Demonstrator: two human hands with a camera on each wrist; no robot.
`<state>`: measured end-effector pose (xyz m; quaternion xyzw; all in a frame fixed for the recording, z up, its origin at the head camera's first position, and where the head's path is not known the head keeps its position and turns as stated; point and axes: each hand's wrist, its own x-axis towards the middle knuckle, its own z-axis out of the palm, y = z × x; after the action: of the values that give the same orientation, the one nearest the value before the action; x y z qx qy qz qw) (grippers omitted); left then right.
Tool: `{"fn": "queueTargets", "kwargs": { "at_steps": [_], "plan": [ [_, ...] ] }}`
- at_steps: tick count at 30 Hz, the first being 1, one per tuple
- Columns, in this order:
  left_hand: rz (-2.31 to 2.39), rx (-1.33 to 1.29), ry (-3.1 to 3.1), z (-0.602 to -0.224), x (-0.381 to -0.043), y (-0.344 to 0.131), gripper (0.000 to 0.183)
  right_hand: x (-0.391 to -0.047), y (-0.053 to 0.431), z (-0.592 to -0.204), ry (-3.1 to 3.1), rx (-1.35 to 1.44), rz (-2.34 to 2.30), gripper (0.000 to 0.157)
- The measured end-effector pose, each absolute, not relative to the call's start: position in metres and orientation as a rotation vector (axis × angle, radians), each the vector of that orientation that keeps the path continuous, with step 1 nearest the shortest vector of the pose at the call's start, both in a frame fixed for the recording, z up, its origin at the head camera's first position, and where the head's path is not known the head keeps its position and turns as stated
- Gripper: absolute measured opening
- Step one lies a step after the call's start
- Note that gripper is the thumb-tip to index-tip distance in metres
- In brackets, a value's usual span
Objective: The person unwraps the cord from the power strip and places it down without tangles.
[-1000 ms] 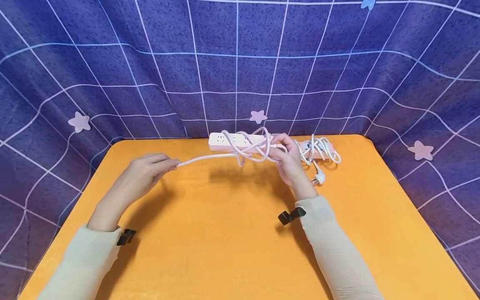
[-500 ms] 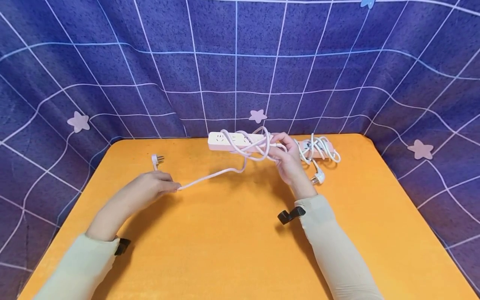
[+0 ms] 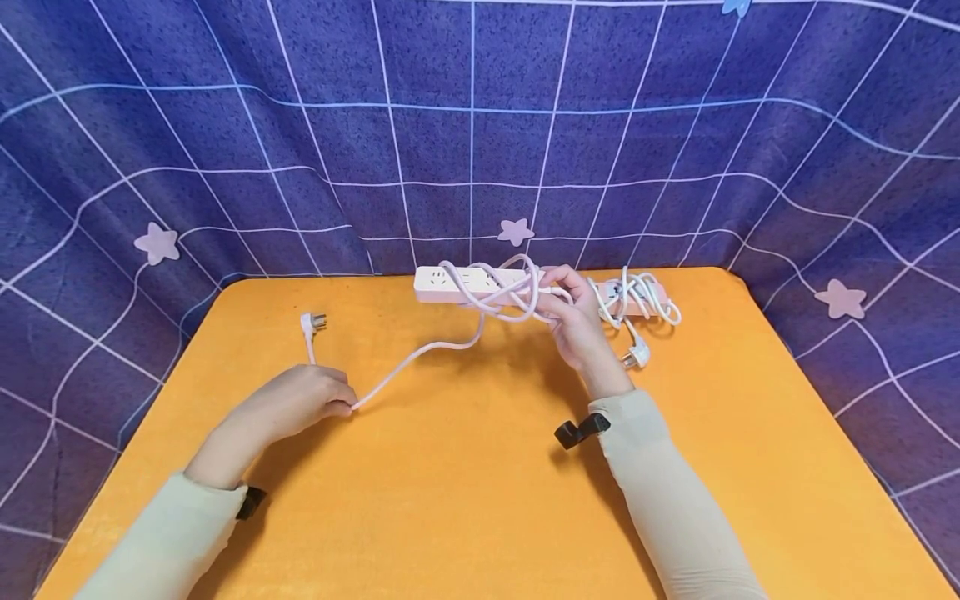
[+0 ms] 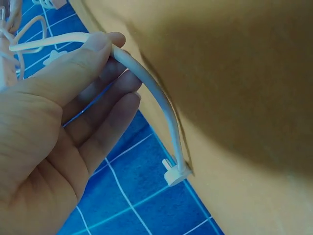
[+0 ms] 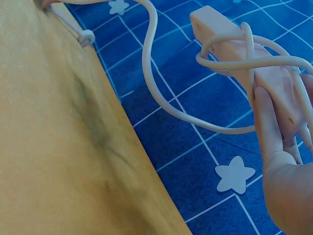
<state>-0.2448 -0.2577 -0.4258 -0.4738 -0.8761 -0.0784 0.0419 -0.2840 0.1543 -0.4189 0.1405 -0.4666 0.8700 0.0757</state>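
My right hand (image 3: 576, 325) grips the right end of a white power strip (image 3: 438, 285), held up above the back of the table. Loops of its white cord (image 3: 480, 292) wrap round the strip's right half. From these loops a free length of cord sags and runs down to my left hand (image 3: 300, 404), low over the table at left. Thumb and fingertips pinch the cord (image 4: 161, 93) in the left wrist view. Beyond that hand the cord leads to its plug (image 3: 307, 325), near the table's back left. The right wrist view shows the strip's plain side (image 5: 274, 83) tilted within the loops.
A second power strip (image 3: 651, 298), wrapped in its own white cord, lies at the table's back right, its plug (image 3: 637, 354) in front of it. A blue curtain (image 3: 472, 150) with white lines and stars hangs behind the orange tabletop (image 3: 465, 483).
My left hand has come down and nearer to me with the cord, which went from nearly straight to slack. The plug has come into view behind that hand. My right hand stays put.
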Motion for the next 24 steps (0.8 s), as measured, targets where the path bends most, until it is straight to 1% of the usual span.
{"fn": "queueTargets", "kwargs": {
  "at_steps": [5,9,12,15,16,17,20,21,24],
  "plan": [
    [-0.283,-1.368,-2.838,-0.425,-0.244,-0.257,0.032,-0.284,0.154,-0.418,-1.401,0.428,2.609,0.032],
    [-0.308,-1.329,-2.901,-0.423,-0.243,-0.256,0.033,-0.283,0.154,-0.417,-1.404,0.425,2.607,0.033],
    [-0.307,-1.325,-2.922,-0.422,-0.243,-0.254,0.031,-0.283,0.154,-0.418,-1.407,0.438,2.599,0.034],
    [-0.332,-1.275,-2.948,-0.421,-0.243,-0.249,0.020,-0.284,0.154,-0.418,-1.407,0.457,2.590,0.033],
    [-0.337,-1.248,-2.951,-0.420,-0.243,-0.247,0.019,-0.284,0.154,-0.418,-1.405,0.462,2.587,0.033],
    [-0.347,-1.216,-2.949,-0.419,-0.243,-0.244,0.023,-0.284,0.154,-0.419,-1.402,0.467,2.585,0.032],
    [-0.380,-1.123,-2.901,-0.415,-0.244,-0.232,0.042,-0.284,0.154,-0.419,-1.396,0.466,2.586,0.032],
    [-0.388,-1.097,-2.874,-0.413,-0.245,-0.226,0.045,-0.284,0.154,-0.419,-1.394,0.467,2.588,0.032],
    [-0.429,-1.031,-2.797,-0.406,-0.247,-0.208,0.047,-0.284,0.156,-0.419,-1.391,0.458,2.592,0.032]
  ]
}}
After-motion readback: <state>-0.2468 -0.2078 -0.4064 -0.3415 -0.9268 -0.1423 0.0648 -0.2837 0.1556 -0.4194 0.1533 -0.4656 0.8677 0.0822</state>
